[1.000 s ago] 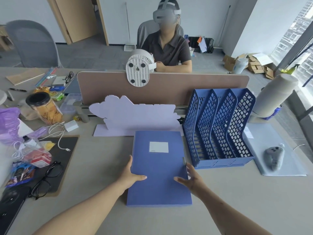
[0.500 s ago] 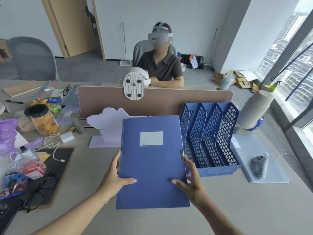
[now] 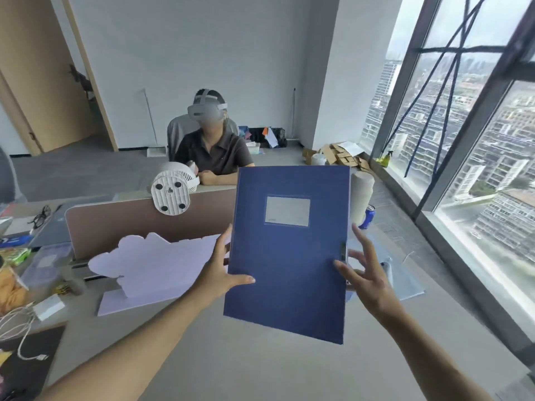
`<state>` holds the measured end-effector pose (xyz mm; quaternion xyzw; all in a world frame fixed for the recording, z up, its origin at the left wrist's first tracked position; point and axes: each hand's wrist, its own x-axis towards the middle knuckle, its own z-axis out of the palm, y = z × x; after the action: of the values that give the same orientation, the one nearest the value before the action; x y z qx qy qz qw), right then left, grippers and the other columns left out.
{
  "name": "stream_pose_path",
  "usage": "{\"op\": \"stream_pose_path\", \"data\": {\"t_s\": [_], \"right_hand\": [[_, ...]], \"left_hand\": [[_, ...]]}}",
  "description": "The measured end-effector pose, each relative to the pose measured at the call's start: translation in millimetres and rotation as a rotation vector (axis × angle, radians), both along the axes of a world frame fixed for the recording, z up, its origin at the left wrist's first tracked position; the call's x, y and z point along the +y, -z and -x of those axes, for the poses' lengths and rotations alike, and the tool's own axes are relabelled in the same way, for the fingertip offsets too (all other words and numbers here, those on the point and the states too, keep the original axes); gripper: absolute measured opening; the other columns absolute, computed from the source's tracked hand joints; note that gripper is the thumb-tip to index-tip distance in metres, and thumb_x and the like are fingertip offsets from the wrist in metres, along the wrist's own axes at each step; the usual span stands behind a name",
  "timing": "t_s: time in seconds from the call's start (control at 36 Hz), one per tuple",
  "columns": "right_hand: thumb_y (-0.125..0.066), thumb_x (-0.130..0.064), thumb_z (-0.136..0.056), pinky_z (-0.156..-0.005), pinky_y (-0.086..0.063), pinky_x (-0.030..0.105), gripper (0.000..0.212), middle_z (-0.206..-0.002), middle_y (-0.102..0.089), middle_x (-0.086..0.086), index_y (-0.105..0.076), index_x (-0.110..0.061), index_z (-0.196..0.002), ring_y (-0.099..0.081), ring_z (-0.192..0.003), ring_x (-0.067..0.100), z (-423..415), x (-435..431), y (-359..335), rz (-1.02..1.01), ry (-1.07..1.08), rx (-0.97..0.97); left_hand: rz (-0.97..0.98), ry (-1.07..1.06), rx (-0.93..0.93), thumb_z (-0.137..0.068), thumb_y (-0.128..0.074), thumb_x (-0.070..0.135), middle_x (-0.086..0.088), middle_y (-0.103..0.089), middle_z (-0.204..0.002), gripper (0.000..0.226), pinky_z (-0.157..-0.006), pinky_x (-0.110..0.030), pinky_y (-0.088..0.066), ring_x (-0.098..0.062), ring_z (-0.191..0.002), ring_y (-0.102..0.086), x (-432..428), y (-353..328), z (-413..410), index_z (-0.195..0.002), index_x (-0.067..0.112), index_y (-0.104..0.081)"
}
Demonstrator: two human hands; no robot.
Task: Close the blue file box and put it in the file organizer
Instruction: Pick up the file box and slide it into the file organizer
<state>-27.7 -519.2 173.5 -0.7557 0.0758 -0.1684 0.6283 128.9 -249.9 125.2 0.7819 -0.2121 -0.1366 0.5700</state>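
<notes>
The blue file box (image 3: 289, 256) is closed and held up off the desk, nearly upright, its white label facing me. My left hand (image 3: 217, 273) grips its left edge with the thumb on the front face. My right hand (image 3: 367, 279) holds the right edge just below the clasp, thumb on the front, fingers spread behind. The box hides the blue file organizer; I cannot see it.
A person in a headset (image 3: 212, 151) sits across the brown partition (image 3: 115, 224), which carries a white fan (image 3: 172, 195). A lilac cloud-shaped board (image 3: 156, 261) stands left of the box. A white cylinder (image 3: 360, 195) and blue can (image 3: 367, 217) stand at the right by the window. Cables (image 3: 17, 322) lie left.
The box has risen from flat on the desk to upright in the air and shifted right. Both hands rose with it, and the view tilted upward.
</notes>
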Motion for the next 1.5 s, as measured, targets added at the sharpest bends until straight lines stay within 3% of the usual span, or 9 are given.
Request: {"op": "stream_pose_path", "data": {"t_s": [0.14, 0.28, 0.39, 0.47, 0.56, 1.03, 1.17, 1.28, 1.5], "right_hand": [[-0.07, -0.02, -0.083, -0.068, -0.053, 0.038, 0.091, -0.122, -0.052, 0.0, -0.013, -0.066, -0.136, -0.065, -0.081, 0.031, 21, -31, -21, 0.205, 0.068, 0.04], [-0.071, -0.022, -0.083, -0.082, -0.051, 0.037, 0.094, -0.145, -0.041, 0.001, -0.007, -0.066, -0.137, -0.053, -0.112, 0.031, 20, -34, -17, 0.416, 0.187, 0.024], [-0.073, -0.028, -0.078, -0.097, -0.043, 0.051, 0.096, -0.118, -0.048, -0.005, -0.008, -0.066, -0.137, -0.049, -0.104, 0.025, 4, -27, -1, 0.571, 0.301, 0.003], [-0.07, -0.031, -0.081, -0.082, -0.047, 0.034, 0.093, -0.114, -0.043, -0.011, -0.005, -0.068, -0.136, -0.054, -0.095, 0.01, -8, -21, 5, 0.533, 0.3, 0.035], [-0.068, -0.03, -0.084, -0.068, -0.037, 0.014, 0.091, -0.116, -0.044, -0.011, -0.004, -0.061, -0.14, -0.046, -0.088, -0.008, -23, -15, 11, 0.539, 0.305, 0.036], [-0.068, -0.031, -0.083, -0.066, -0.047, 0.033, 0.096, -0.125, -0.039, -0.012, 0.003, -0.065, -0.137, -0.047, -0.088, 0.007, -90, 6, 38, 0.518, 0.273, -0.043], [-0.071, -0.026, -0.081, -0.086, -0.045, 0.038, 0.103, -0.135, -0.023, -0.026, 0.007, -0.065, -0.134, -0.035, -0.119, 0.008, -102, 15, 59, 0.474, 0.299, -0.041], [-0.075, -0.024, -0.078, -0.092, -0.045, 0.042, 0.111, -0.146, -0.007, -0.036, 0.012, -0.057, -0.139, -0.033, -0.124, 0.013, -107, 18, 74, 0.381, 0.305, 0.006], [-0.079, -0.017, -0.074, -0.087, -0.038, 0.031, 0.103, -0.144, -0.03, -0.006, -0.01, -0.038, -0.146, -0.039, -0.112, 0.003, -114, 25, 114, 0.248, 0.276, 0.081]], "left_hand": [[-0.064, 0.132, -0.047, -0.071, -0.087, 0.011, 0.018, -0.027, -0.157, 0.125, -0.095, -0.021, -0.049, -0.018, -0.139, -0.04, -51, -9, -12, -0.15, 0.054, 0.0], [-0.119, 0.23, -0.076, -0.077, -0.083, 0.025, 0.026, 0.0, -0.154, 0.12, -0.118, -0.033, -0.023, 0.0, -0.141, -0.01, -101, -12, -21, -0.152, 0.049, 0.008], [-0.187, 0.223, -0.066, -0.071, -0.082, 0.048, 0.013, 0.002, -0.163, 0.121, -0.123, -0.036, -0.017, -0.008, -0.15, -0.006, -129, -22, -35, -0.154, 0.041, 0.006], [-0.252, 0.268, 0.014, -0.052, -0.078, 0.074, 0.011, -0.009, -0.165, 0.138, -0.121, -0.038, -0.024, -0.015, -0.151, -0.016, -140, -36, -51, -0.154, 0.038, 0.008], [-0.292, 0.292, 0.051, -0.072, -0.078, 0.055, 0.013, -0.009, -0.163, 0.126, -0.115, -0.025, -0.024, -0.013, -0.15, -0.016, -146, -46, -64, -0.155, 0.03, 0.014], [-0.095, 0.139, -0.022, -0.042, -0.09, 0.063, 0.008, 0.002, -0.167, 0.15, -0.121, -0.046, -0.026, -0.011, -0.152, -0.007, -134, -40, -99, -0.147, 0.054, 0.016], [-0.004, 0.131, -0.052, -0.058, -0.095, 0.028, 0.032, -0.01, -0.154, 0.139, -0.119, -0.047, -0.031, -0.008, -0.149, -0.016, -134, -30, -98, -0.149, 0.054, 0.007], [-0.045, 0.097, -0.148, -0.054, -0.094, 0.04, 0.013, -0.004, -0.166, 0.14, -0.12, -0.049, -0.029, -0.01, -0.153, -0.01, -130, -15, -96, -0.152, 0.048, 0.006], [-0.158, 0.089, -0.291, -0.063, -0.091, 0.031, 0.02, 0.003, -0.165, 0.134, -0.123, -0.04, -0.021, 0.0, -0.151, -0.002, -121, 4, -85, -0.156, 0.032, 0.005]]}}
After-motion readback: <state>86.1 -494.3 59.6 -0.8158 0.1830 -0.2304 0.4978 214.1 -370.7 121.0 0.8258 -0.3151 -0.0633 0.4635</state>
